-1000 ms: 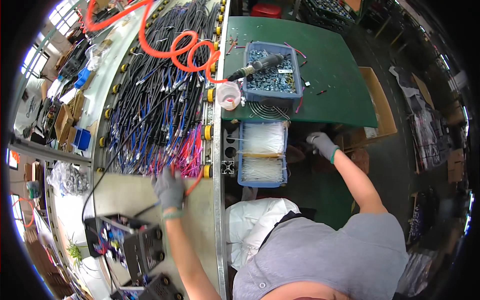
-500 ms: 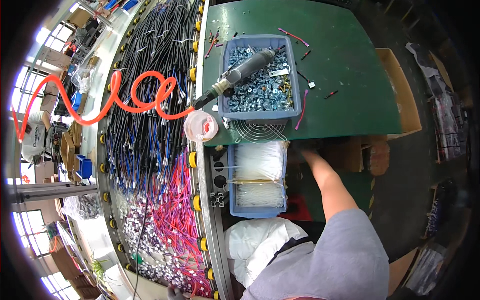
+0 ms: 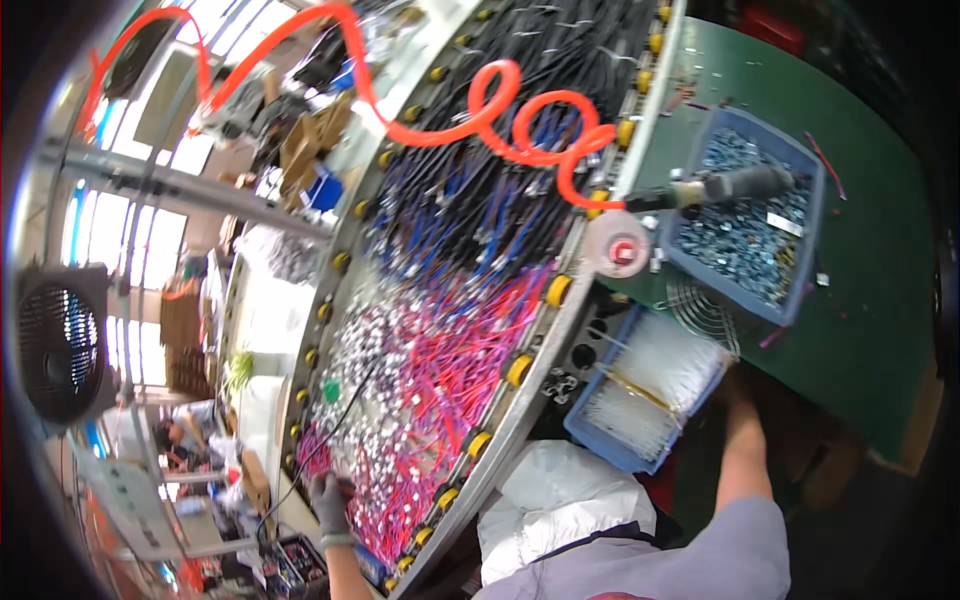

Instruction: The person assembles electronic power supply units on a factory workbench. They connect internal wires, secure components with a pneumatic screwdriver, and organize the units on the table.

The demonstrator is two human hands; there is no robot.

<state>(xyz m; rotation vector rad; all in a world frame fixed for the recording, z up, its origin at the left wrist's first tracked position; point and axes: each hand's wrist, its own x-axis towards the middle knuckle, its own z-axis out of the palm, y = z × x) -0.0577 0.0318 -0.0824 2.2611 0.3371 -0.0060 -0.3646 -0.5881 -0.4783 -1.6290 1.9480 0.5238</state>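
Observation:
My left hand (image 3: 330, 507), in a grey glove, is over the lower left edge of the conveyor, beside pink and purple wires (image 3: 316, 455). Its fingers look curled in, but blur hides what they hold, if anything. My right hand (image 3: 738, 388) reaches into shadow below the green table's edge, next to a blue bin (image 3: 632, 458) of white cable ties (image 3: 655, 350). Its fingers are hidden. Black, blue, pink and red wires with white connectors (image 3: 375, 345) cover the conveyor between my arms.
On the green table (image 3: 870, 290), a blue bin (image 3: 738, 290) of metal screws has a power tool (image 3: 745, 185) lying across it. A coiled orange hose (image 3: 490, 125) runs from the tool over the conveyor. A round clear tub (image 3: 612, 243) and a wire fan guard (image 3: 700, 308) are nearby. Yellow rollers (image 3: 519, 370) line the conveyor.
The view has turned toward the left, so the table and bins appear farther right and tilted. My gloved left hand and forearm now show more fully. My right arm still reaches under the table edge.

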